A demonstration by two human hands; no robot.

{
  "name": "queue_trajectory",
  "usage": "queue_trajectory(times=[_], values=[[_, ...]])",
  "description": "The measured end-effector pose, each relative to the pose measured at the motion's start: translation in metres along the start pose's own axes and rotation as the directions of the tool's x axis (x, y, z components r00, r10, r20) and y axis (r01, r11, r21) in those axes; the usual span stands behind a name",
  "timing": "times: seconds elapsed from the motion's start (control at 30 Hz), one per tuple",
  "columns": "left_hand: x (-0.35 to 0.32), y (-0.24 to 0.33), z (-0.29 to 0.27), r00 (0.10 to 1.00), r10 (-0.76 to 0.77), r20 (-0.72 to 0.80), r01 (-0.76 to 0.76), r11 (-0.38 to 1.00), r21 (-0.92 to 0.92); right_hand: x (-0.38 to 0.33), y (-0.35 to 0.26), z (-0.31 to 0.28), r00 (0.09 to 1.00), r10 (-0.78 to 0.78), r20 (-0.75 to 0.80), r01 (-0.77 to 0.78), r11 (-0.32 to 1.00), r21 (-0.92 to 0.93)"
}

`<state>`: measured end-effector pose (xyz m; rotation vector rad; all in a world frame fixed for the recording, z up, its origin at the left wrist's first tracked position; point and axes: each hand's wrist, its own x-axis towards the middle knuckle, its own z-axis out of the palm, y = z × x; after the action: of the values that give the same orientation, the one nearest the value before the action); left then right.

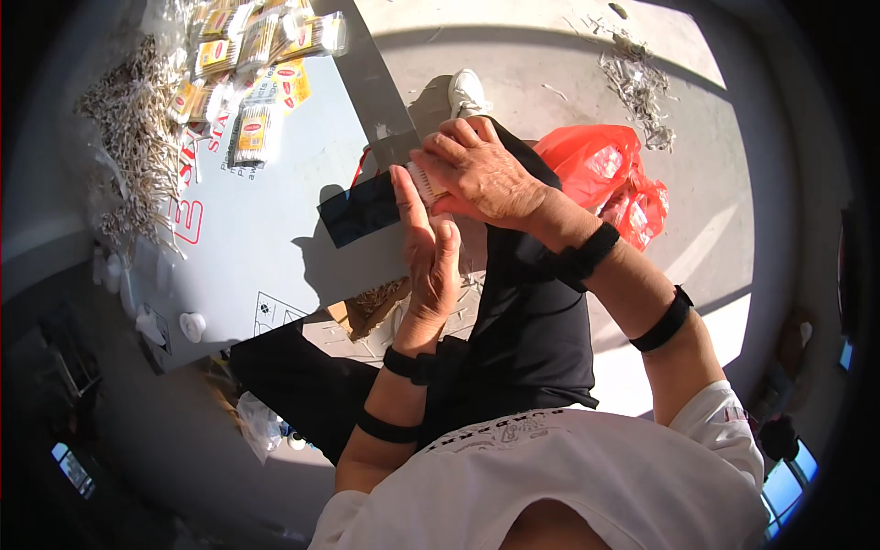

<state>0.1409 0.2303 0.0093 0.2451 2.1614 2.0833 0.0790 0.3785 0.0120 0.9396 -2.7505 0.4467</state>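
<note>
A small bundle of cotton swabs is between my two hands, just off the right edge of the table. My right hand closes over it from above, fingers bent around its far side. My left hand is open beneath and beside it, with straight fingers against the bundle's left side and the thumb pointing up. Part of the bundle is hidden by my right fingers, so whether it is wrapped cannot be made out. Beside my left fingertips lies a dark rectangular plate at the table's edge.
Loose cotton swabs are heaped along the left of the grey table. Packed swab bags with yellow labels lie at the far side. A white cap sits near the front edge. A red plastic bag and scattered swabs are on the floor.
</note>
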Motion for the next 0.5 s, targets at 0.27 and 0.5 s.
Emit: queue_trajectory(times=[0.27, 0.5], values=[[-0.002, 0.003, 0.004, 0.994, -0.033, -0.101, 0.004, 0.959, -0.282, -0.001, -0.002, -0.003, 1.000, 0.018, 0.014, -0.019, 0.998, 0.057], [-0.005, 0.008, -0.001, 0.986, -0.140, -0.091, 0.076, 0.862, -0.501, -0.003, -0.004, 0.002, 0.999, 0.017, -0.044, -0.017, 1.000, -0.006]])
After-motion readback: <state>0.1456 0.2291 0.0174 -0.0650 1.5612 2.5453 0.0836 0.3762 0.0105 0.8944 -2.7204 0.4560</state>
